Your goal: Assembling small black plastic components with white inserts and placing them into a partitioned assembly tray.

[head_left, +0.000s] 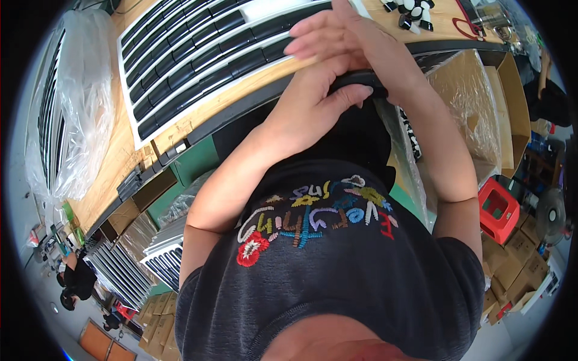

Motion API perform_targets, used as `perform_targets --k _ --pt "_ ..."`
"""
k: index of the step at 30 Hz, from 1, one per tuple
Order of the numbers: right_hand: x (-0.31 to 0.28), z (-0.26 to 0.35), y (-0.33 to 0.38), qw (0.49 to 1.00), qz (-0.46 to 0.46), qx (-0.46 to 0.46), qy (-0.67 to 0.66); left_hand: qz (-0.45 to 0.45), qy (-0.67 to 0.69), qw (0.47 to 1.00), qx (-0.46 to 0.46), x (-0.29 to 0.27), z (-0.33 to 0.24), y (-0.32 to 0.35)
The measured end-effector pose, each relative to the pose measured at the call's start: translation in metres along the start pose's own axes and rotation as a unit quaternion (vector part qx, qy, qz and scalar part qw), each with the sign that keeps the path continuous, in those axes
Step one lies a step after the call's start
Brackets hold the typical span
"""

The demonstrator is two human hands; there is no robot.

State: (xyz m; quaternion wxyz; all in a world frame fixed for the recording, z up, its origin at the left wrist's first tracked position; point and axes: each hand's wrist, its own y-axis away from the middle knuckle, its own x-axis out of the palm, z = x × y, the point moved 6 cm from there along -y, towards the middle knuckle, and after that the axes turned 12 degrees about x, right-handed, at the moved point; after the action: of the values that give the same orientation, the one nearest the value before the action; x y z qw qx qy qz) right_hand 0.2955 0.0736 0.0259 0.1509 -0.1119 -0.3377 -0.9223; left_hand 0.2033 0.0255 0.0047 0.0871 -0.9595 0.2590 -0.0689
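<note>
Up near the top centre of the head view, the left hand [313, 105] curls round a slim black strip [361, 77] at the bench [114, 162] edge, thumb pressed along its lower side, so the strip seems pinned against the edge. The right hand [337, 33] lies flat and open-fingered above it, fingertips resting on the lower rim of the grille [205, 54], seemingly to steady it; it grips nothing. The grille, white-framed with dark slats, lies aslant across the wooden bench in the upper left. Further left a second grille sits wrapped in clear bag [66, 102], kept covered. At the top right, small black-and-white clips [412, 13] lie within reach. A red stool [498, 209] stands at the right, cartons below it.
</note>
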Motion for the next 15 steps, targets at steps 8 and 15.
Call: perform_targets --k 8,15 --pt "0.010 -0.064 -0.005 0.988 0.015 -0.044 0.150 -0.031 -0.038 0.998 -0.049 0.006 0.013 0.046" --pt "-0.021 -0.036 0.021 0.957 -0.117 -0.189 0.186 -0.041 0.039 0.996 -0.075 -0.029 0.024 0.019"
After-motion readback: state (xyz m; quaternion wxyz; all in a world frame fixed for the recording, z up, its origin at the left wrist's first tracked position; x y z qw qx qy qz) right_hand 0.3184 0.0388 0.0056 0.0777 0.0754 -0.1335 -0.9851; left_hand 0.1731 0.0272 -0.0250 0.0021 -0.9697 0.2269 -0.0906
